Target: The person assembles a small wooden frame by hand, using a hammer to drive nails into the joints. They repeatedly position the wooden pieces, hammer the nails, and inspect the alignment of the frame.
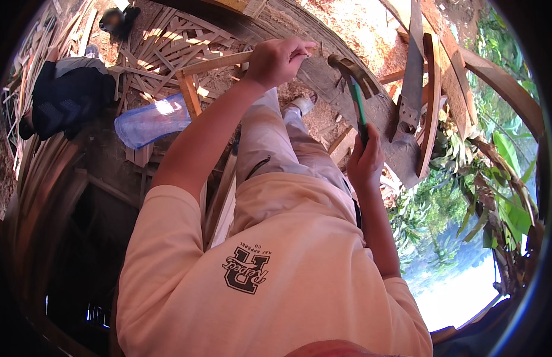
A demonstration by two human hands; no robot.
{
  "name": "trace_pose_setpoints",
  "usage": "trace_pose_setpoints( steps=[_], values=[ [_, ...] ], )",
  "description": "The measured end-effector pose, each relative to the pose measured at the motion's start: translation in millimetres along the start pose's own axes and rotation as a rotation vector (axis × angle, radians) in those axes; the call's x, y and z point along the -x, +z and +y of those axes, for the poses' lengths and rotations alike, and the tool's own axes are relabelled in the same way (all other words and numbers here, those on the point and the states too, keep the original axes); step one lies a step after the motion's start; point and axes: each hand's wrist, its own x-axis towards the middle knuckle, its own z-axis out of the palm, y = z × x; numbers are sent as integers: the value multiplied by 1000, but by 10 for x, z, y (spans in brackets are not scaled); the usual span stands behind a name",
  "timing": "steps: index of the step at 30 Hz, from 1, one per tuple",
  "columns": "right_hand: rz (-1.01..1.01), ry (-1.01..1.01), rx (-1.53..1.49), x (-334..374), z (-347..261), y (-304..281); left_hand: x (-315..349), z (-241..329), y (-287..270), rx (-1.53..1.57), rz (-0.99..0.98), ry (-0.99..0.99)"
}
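My left hand (279, 61) is over the far edge of a weathered plank bench (326, 80), its fingers pinched together. Whatever sits between the fingertips is too small to make out. On the other side, my right hand (366, 159) is wrapped around the dark lower grip of a hammer (356, 98) with a green handle. The hammer's metal head is raised near the bench, to the right of my left hand and apart from it. A handsaw (411, 77) with a wide blade lies right of the hammer, beside a curved wooden piece (431, 107).
A person in a dark shirt (71, 98) bends over at the left. A clear bluish plastic bag (152, 122) lies near a wooden post (189, 95). Wood strips (169, 50) litter the ground, with sawdust (365, 35) beyond the bench. Green plants (508, 154) grow at the right.
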Motion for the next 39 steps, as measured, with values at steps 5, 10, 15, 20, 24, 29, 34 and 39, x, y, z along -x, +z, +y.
trace_pose_setpoints(
  steps=[5, 10, 15, 20, 24, 29, 34, 39],
  values=[
    [-100, -8, 4, -52, -66, 201, -10, 40, -27, -46, -43, -19],
    [-66, -12, 31, -92, -112, 224, -12, 61, -63, -84, -68, -39],
    [-24, -66, 29, -73, -66, 253, -6, 66, -50, -46, -23, 2],
    [-97, -11, 60, -94, -140, 240, 10, 25, -47, -84, -61, -26],
    [-30, -66, 14, -44, -83, 286, 1, 75, -62, -62, -54, -10],
    [-124, -5, 68, -110, -158, 266, -7, 66, -77, -114, -46, -3],
    [-36, -67, 8, -39, -104, 280, -8, 75, -65, -88, -45, -5],
    [-173, 62, 93, -103, -171, 292, -15, 58, -95, -130, -81, -17]
  ],
)
